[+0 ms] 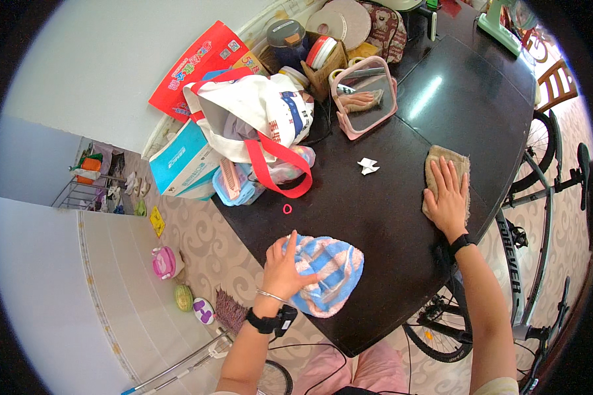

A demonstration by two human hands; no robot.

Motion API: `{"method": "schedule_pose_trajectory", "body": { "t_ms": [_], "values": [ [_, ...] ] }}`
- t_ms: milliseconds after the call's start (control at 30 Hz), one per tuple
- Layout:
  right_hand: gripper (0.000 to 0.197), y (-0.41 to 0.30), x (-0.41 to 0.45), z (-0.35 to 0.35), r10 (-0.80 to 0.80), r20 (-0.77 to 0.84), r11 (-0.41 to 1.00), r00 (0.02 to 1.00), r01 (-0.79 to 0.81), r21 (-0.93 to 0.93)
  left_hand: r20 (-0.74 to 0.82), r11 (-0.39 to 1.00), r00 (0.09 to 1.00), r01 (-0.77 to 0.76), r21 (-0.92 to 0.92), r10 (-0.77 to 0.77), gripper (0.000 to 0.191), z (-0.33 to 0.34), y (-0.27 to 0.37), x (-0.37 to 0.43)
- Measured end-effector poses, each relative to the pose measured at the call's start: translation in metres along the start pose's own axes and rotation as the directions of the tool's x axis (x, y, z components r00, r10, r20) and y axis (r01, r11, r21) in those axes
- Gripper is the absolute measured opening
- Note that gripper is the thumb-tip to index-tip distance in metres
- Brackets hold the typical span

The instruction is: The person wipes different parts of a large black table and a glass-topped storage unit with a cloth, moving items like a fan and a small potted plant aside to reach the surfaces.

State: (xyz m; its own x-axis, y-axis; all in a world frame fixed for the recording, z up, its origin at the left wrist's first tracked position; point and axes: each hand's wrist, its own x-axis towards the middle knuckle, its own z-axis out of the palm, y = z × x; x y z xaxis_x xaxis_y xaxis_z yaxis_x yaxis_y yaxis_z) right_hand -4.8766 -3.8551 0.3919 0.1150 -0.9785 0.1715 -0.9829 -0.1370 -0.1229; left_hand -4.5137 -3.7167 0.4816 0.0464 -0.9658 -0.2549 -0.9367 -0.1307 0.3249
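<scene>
My left hand (284, 269) grasps the left side of a plush blue, pink and white checked cloth piece (333, 274), rounded like a cap, at the near left edge of the dark table (395, 276). My right hand (447, 195) lies flat, fingers spread, on a folded brown cloth (435, 160) near the table's right side. A crumpled white paper scrap (368, 166) rests between the hands, farther back. Beyond my left hand is a small red ring, like a hair tie (287, 209). A pink-rimmed glass container (363, 118) stands tilted farther back, a hand reflected in its glass.
A white tote bag (257, 106) with red handles, a blue plastic box (232, 185) and a red printed bag (202, 69) crowd the table's left side. A bicycle (516, 276) stands along the right edge. A thin black cable (316, 344) hangs near my legs.
</scene>
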Motion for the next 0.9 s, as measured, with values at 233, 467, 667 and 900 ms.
{"method": "schedule_pose_trajectory", "body": {
  "t_ms": [233, 467, 667, 900],
  "values": [
    [0.066, -0.094, -0.063, -0.032, -0.415, 0.296, 0.909, 0.86, 0.378, 0.176, -0.184, 0.934, 0.983, -0.065, -0.351, -0.001, 0.029, 0.028, -0.046, -0.037],
    [0.06, -0.194, -0.04, -0.002, -0.538, 0.126, 0.816, 0.834, 0.476, 0.328, 0.138, 0.613, 0.988, 0.065, -0.788, 0.073, 0.014, -0.016, -0.076, -0.063],
    [0.056, -0.233, 0.037, 0.033, -0.336, -0.031, 0.915, 0.941, 0.335, 0.225, 0.283, 0.525, 0.89, 0.06, -0.849, 0.356, 0.017, -0.047, -0.09, -0.086],
    [0.064, -0.262, -0.049, 0.011, -0.239, 0.118, 0.958, 0.964, 0.214, 0.192, 0.285, 0.548, 0.865, 0.014, -0.836, 0.412, 0.02, -0.058, -0.143, -0.12]
  ]
}}
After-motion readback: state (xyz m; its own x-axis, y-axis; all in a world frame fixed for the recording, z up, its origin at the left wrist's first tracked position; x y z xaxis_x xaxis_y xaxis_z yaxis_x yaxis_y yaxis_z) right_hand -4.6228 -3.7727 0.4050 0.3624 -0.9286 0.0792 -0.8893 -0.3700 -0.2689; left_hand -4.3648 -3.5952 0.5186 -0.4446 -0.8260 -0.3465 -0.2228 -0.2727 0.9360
